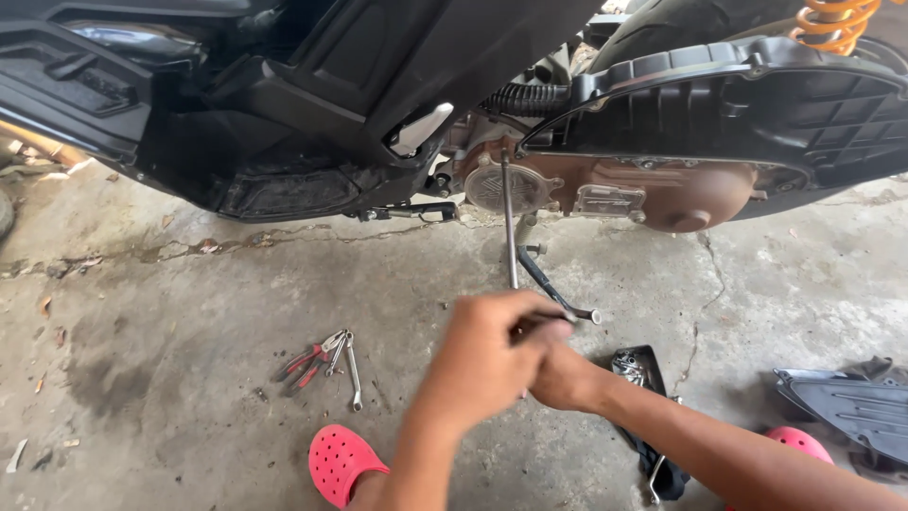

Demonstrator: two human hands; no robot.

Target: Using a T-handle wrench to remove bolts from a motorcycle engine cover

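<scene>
Two pink rubber clogs [339, 463] sit closest. The left hand [482, 364] and right hand [560, 371] are both shut tight around a long thin metal rod tool [510, 227], reaching up to the dusty brown scooter engine case [662, 194].

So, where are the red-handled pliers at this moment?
In the head view the red-handled pliers lie on the concrete floor, left of the hands, beside a wrench and above the pink clog.
</scene>
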